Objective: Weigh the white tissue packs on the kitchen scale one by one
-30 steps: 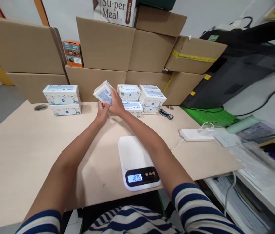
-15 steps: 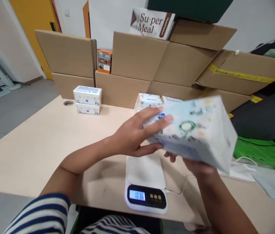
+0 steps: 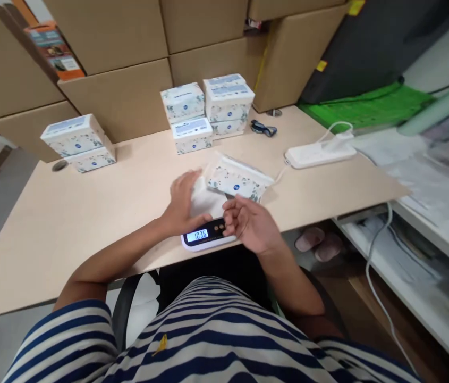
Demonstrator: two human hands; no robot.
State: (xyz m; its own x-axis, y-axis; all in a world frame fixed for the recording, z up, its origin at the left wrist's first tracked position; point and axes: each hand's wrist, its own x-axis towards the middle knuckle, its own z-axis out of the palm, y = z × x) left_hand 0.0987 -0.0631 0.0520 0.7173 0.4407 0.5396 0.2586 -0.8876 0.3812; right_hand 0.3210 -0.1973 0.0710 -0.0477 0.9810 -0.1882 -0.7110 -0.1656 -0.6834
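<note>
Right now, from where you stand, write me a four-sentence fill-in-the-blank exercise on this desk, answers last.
The leftmost stack shows ____ tissue packs.
The tissue pack just ahead of the right hand bears a round logo coloured ____.
The lit readout on the digital scale ends in the digit ____.
The casing of the power strip is coloured ____.

Missing words: two; blue; 6; white.

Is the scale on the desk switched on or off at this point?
On: the scale has its display lit pale blue, with dark digits showing.
</note>
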